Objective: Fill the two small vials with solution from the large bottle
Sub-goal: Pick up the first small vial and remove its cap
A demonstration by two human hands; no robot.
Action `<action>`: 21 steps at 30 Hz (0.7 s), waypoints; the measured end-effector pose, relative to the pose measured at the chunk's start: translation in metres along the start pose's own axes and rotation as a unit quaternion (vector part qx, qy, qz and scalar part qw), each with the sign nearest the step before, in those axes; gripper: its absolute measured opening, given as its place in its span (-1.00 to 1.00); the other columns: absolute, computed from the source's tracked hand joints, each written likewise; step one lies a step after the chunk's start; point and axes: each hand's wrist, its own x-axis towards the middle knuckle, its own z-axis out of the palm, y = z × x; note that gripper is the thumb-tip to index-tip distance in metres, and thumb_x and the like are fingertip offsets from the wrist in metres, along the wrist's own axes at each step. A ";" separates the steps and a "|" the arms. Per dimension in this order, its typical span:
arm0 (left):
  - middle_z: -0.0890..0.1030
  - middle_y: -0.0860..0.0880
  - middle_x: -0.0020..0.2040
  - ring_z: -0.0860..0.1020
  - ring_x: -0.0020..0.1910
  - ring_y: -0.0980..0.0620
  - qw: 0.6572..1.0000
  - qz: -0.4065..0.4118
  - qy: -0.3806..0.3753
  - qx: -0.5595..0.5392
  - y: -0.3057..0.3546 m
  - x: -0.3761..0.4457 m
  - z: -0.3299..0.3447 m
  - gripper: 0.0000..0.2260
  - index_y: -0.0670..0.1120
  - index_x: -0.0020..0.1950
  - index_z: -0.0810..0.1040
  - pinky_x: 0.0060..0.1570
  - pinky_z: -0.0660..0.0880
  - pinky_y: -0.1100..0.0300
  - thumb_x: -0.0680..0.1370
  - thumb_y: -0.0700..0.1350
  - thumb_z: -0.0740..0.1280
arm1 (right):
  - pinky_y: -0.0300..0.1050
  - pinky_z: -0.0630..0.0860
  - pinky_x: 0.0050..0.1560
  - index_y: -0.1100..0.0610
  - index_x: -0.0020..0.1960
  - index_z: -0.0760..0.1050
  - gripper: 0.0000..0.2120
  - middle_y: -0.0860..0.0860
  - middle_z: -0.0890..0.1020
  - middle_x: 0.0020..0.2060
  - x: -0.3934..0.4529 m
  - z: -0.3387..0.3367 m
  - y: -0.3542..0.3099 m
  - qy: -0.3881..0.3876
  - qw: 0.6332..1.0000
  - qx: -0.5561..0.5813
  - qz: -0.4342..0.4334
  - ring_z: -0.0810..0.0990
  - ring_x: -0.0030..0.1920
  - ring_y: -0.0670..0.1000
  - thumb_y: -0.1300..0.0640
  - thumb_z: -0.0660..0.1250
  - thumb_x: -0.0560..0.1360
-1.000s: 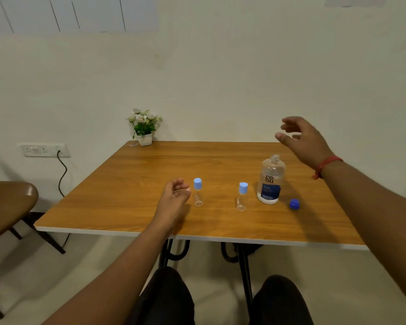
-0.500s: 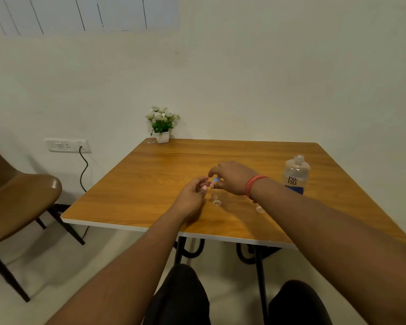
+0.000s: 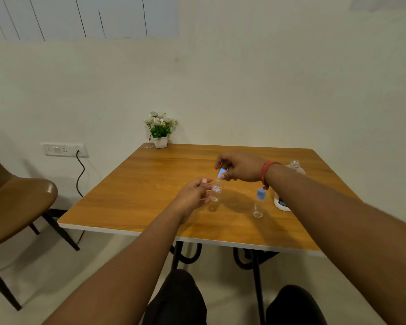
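Observation:
A small clear vial [image 3: 217, 190] with a light blue cap [image 3: 222, 172] is lifted slightly above the wooden table [image 3: 136, 198]. My left hand [image 3: 192, 195] grips the vial's body. My right hand [image 3: 240, 166] pinches its blue cap from above. A second capped vial [image 3: 258, 205] stands on the table to the right. The large uncapped bottle [image 3: 295, 165] stands behind my right forearm, mostly hidden by it.
A small potted plant [image 3: 161, 129] sits at the table's far left corner. A brown chair [image 3: 14, 202] stands left of the table. A wall socket with a black cable [image 3: 65, 150] is on the wall. My knees show below the table's front edge.
My right hand swung from above the large bottle over to the left vial and took hold of its cap. My left hand closed on that vial and raised it slightly.

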 end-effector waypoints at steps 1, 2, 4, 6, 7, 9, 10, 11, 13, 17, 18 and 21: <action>0.66 -0.13 0.20 0.63 0.16 -0.08 1.000 -0.003 -0.010 -0.017 0.005 0.000 0.003 -0.68 -0.09 0.32 0.53 0.15 0.57 0.06 0.71 0.02 0.11 | -0.20 0.55 -0.15 0.12 0.14 0.51 -0.79 -0.04 0.65 -0.11 -0.004 -0.010 -0.003 -0.004 1.000 0.019 -0.004 0.60 -0.20 -0.09 0.22 0.39 0.51; 0.66 -0.15 0.20 0.63 0.18 -0.13 0.999 -0.002 -0.022 -0.033 0.010 -0.001 0.007 -0.66 -0.09 0.30 0.54 0.17 0.57 0.02 0.71 0.04 0.09 | -0.20 0.55 -0.16 0.14 0.11 0.52 -0.81 -0.02 0.66 -0.12 -0.007 -0.019 -0.007 -0.005 1.000 0.025 -0.009 0.60 -0.21 -0.09 0.23 0.39 0.51; 0.68 -0.16 0.16 0.65 0.16 -0.14 0.997 0.007 -0.049 -0.056 0.022 -0.003 0.015 -0.62 -0.09 0.29 0.54 0.20 0.55 -0.06 0.71 0.08 0.07 | -0.21 0.56 -0.15 0.12 0.09 0.55 -0.83 -0.03 0.67 -0.12 -0.013 -0.038 -0.013 -0.005 1.000 0.021 -0.018 0.60 -0.22 -0.09 0.20 0.41 0.50; 0.70 -0.14 0.11 0.67 0.09 -0.12 0.994 0.023 -0.075 -0.073 0.037 -0.008 0.023 -0.59 -0.11 0.30 0.54 0.20 0.55 -0.09 0.71 0.10 0.05 | -0.22 0.56 -0.13 0.09 0.09 0.58 -0.82 -0.04 0.66 -0.11 -0.020 -0.055 -0.019 0.002 0.999 0.022 -0.023 0.61 -0.20 -0.07 0.16 0.44 0.49; 0.70 -0.15 0.09 0.67 0.06 -0.11 0.992 0.032 -0.088 -0.082 0.044 -0.010 0.028 -0.58 -0.12 0.30 0.54 0.20 0.55 -0.09 0.70 0.11 0.05 | -0.22 0.56 -0.12 0.09 0.09 0.59 -0.81 -0.02 0.66 -0.09 -0.023 -0.063 -0.022 0.006 0.999 0.027 -0.025 0.61 -0.18 -0.06 0.16 0.44 0.48; 0.70 -0.16 0.06 0.68 0.02 -0.11 0.989 0.046 -0.104 -0.098 0.060 -0.012 0.037 -0.57 -0.14 0.28 0.55 0.19 0.55 -0.10 0.71 0.11 0.04 | -0.23 0.56 -0.11 0.08 0.10 0.61 -0.81 0.00 0.66 -0.05 -0.029 -0.078 -0.029 0.011 0.999 0.033 -0.033 0.61 -0.14 -0.04 0.19 0.43 0.48; 0.70 -0.16 0.04 0.67 -0.01 -0.10 0.987 0.054 -0.111 -0.105 0.068 -0.014 0.041 -0.57 -0.15 0.26 0.55 0.19 0.55 -0.11 0.71 0.10 0.04 | -0.22 0.56 -0.10 0.08 0.09 0.62 -0.81 0.00 0.66 -0.04 -0.032 -0.086 -0.032 0.014 0.999 0.029 -0.038 0.61 -0.13 -0.04 0.20 0.43 0.49; 0.70 -0.16 0.02 0.67 -0.03 -0.10 0.985 0.062 -0.118 -0.110 0.076 -0.016 0.045 -0.58 -0.16 0.25 0.54 0.18 0.55 -0.11 0.71 0.09 0.04 | -0.21 0.56 -0.10 0.06 0.10 0.62 -0.81 -0.02 0.67 -0.04 -0.036 -0.094 -0.035 0.018 0.999 0.023 -0.042 0.62 -0.12 -0.03 0.20 0.42 0.49; 0.69 -0.16 0.01 0.66 -0.06 -0.10 0.981 0.079 -0.136 -0.117 0.092 -0.019 0.052 -0.58 -0.17 0.27 0.52 0.15 0.57 -0.09 0.71 0.08 0.04 | -0.18 0.57 -0.09 0.04 0.11 0.62 -0.80 -0.09 0.66 -0.05 -0.041 -0.109 -0.041 0.033 0.998 0.009 -0.052 0.62 -0.12 -0.03 0.17 0.42 0.49; 0.68 -0.15 -0.02 0.64 -0.11 -0.09 0.973 0.104 -0.158 -0.133 0.117 -0.026 0.061 -0.58 -0.15 0.28 0.52 0.09 0.59 -0.08 0.70 0.11 0.06 | -0.07 0.61 -0.02 0.02 0.14 0.60 -0.77 -0.06 0.66 -0.03 -0.051 -0.132 -0.049 0.071 0.995 0.010 -0.068 0.64 -0.07 0.07 0.19 0.42 0.49; 0.67 -0.15 -0.03 0.64 -0.12 -0.08 0.972 0.110 -0.160 -0.131 0.123 -0.027 0.063 -0.58 -0.14 0.29 0.52 0.07 0.59 -0.07 0.70 0.12 0.06 | -0.07 0.61 -0.02 0.03 0.13 0.59 -0.78 -0.05 0.66 -0.04 -0.053 -0.136 -0.051 0.078 0.994 0.014 -0.073 0.64 -0.08 0.06 0.19 0.42 0.49; 0.66 -0.13 -0.08 0.63 -0.17 -0.05 0.969 0.129 -0.164 -0.131 0.135 -0.031 0.068 -0.56 -0.15 0.30 0.50 0.03 0.60 -0.08 0.69 0.13 0.07 | -0.10 0.60 -0.05 0.04 0.10 0.60 -0.82 -0.03 0.67 -0.06 -0.059 -0.145 -0.054 0.098 0.991 0.023 -0.084 0.62 -0.10 0.01 0.17 0.42 0.50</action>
